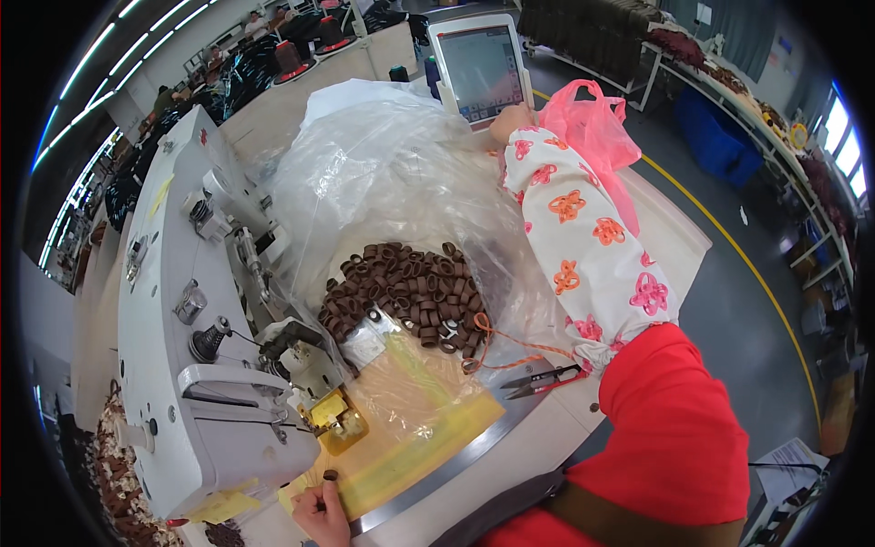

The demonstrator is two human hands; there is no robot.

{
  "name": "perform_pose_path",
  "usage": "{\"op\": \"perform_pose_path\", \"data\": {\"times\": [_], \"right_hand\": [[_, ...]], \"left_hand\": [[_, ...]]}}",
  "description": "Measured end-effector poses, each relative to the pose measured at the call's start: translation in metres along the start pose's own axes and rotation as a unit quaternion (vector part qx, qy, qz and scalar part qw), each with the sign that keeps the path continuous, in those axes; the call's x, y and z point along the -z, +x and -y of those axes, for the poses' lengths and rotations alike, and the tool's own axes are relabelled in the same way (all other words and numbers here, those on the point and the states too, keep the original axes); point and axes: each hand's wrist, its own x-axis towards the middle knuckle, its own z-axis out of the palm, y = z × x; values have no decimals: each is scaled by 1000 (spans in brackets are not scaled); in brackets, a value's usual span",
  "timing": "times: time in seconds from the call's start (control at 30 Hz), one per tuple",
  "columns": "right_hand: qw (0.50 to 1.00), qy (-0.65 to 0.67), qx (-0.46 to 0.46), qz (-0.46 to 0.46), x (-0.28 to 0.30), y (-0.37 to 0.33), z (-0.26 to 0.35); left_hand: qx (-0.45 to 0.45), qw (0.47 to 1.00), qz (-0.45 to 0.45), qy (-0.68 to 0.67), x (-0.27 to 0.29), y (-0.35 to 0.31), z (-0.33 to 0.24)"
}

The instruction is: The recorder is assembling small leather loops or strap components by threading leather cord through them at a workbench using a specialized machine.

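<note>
At the near edge of the sewing table, a small brown loop (330,475) sits at the fingertips of the worker's left hand (321,516), pinched between thumb and forefinger, just beyond the thumb's end and a little short of the machine's yellow-covered foot area. The right hand (512,122) is stretched far out to the lower edge of a tablet (483,75); from where I stand its fingers are turned away, so I can't tell whether they are spread or closed. The held loop is a short, ring-like band, dark brown, much like those in the heap of brown loops (415,290) piled mid-table against crumpled clear plastic (365,173). Yellowish sheeting (437,447) covers the work surface in front of the heap, and to its right lie black snips (544,382) beside an orange cord (524,345). The white sewing machine (173,401) fills the left side, and a pink bag (597,128) slumps next to the tablet. Past the table, a yellow line (743,255) curves along the grey floor (684,223), with a blue bin (715,141) beneath a loaded bench.
</note>
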Motion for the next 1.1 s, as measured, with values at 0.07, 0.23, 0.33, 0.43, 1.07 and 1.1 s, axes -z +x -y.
{"op": "perform_pose_path", "data": {"times": [0.07, 0.23, 0.33, 0.43, 1.07, 1.1], "right_hand": [[999, -15, -19, -33, 3, 1, -8], [998, -18, -12, -58, 9, -1, -16], [996, 44, -32, -65, 12, -4, -14], [993, 102, 0, -51, 25, -6, -11], [817, 259, 473, 203, 171, -275, 49], [818, 225, 498, 179, 163, -283, 49]], "left_hand": [[-6, 1000, 1, -9, -3, 1, -2], [-14, 1000, 6, -1, -3, 2, -3], [-17, 1000, 10, 11, 1, 3, -10], [-8, 1000, -4, -21, -1, 3, -4], [115, 961, 42, -247, 23, 40, 46], [90, 970, 42, -221, 25, 41, 44]]}}
